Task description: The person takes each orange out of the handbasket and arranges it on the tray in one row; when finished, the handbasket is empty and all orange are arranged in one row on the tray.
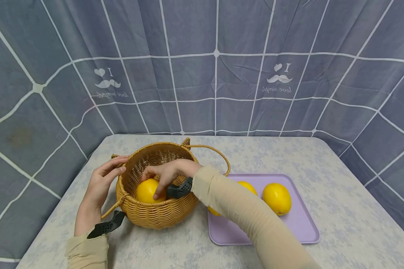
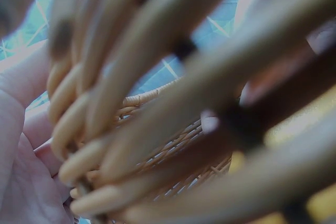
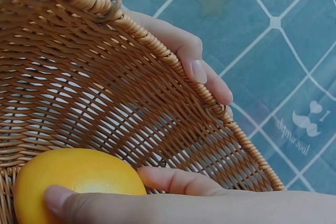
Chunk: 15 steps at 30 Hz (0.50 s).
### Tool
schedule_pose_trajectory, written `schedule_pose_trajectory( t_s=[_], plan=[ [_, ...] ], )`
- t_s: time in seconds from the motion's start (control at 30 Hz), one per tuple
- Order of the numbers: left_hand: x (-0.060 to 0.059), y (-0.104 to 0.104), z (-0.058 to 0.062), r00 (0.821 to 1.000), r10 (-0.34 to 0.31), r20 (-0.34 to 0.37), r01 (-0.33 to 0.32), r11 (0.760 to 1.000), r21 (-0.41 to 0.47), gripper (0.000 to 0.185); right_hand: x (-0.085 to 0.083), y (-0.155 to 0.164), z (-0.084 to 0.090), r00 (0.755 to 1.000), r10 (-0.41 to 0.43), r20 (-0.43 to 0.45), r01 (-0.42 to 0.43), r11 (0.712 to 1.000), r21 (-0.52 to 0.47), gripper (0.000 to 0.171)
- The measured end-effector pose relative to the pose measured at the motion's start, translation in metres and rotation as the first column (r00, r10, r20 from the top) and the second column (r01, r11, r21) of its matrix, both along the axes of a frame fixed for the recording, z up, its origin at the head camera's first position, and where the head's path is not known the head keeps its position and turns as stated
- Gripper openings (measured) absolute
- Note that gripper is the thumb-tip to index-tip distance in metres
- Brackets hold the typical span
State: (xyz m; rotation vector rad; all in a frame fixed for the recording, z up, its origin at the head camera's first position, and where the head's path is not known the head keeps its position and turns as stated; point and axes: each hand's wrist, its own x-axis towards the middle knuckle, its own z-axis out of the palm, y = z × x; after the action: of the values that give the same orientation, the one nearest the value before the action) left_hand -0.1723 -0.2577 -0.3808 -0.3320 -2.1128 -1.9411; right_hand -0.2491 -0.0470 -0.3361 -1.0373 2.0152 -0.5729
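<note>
A woven wicker basket (image 1: 161, 213) stands on the table left of centre. My right hand (image 1: 166, 175) reaches into it and its fingers curl round a yellow fruit (image 1: 146, 190) inside, the same fruit (image 3: 79, 177) filling the lower left of the right wrist view. My left hand (image 1: 104, 177) rests on the basket's left rim (image 3: 173, 59) with fingers over the edge, holding it steady. The left wrist view shows only blurred wicker strands (image 2: 173, 103) close up. Two more yellow fruits (image 1: 277, 198) lie on a lilac tray (image 1: 296, 228), one partly hidden by my right forearm.
The tray sits right of the basket, almost touching it. The basket's thin handle (image 1: 219, 155) arches over its far right side. A grey-blue patterned cloth (image 1: 215, 74) walls in the table on three sides. The table edge runs close on the left.
</note>
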Motion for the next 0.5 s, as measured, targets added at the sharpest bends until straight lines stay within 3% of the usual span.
schedule_pose_trajectory(
  t_s=[0.2, 0.4, 0.5],
  plan=[
    [0.0003, -0.0001, -0.0007, 1.0, -0.006, -0.008, 0.005, 1.0, -0.006, 0.03, 0.0006, 0.0008, 0.0003, 1.0, -0.011, -0.005, 0.011, 0.999, 0.03, 0.057],
    [0.0006, 0.0001, -0.0003, 1.0, 0.001, -0.006, -0.001, 1.0, -0.012, 0.031, 0.0006, 0.0005, 0.0, 0.996, 0.039, -0.076, -0.032, 0.995, 0.095, 0.069],
    [0.0004, 0.0007, 0.0, 1.0, 0.009, -0.006, -0.01, 1.0, -0.019, 0.031, 0.0002, 0.0008, 0.0, 0.998, 0.027, -0.06, -0.021, 0.995, 0.094, 0.07]
  ],
)
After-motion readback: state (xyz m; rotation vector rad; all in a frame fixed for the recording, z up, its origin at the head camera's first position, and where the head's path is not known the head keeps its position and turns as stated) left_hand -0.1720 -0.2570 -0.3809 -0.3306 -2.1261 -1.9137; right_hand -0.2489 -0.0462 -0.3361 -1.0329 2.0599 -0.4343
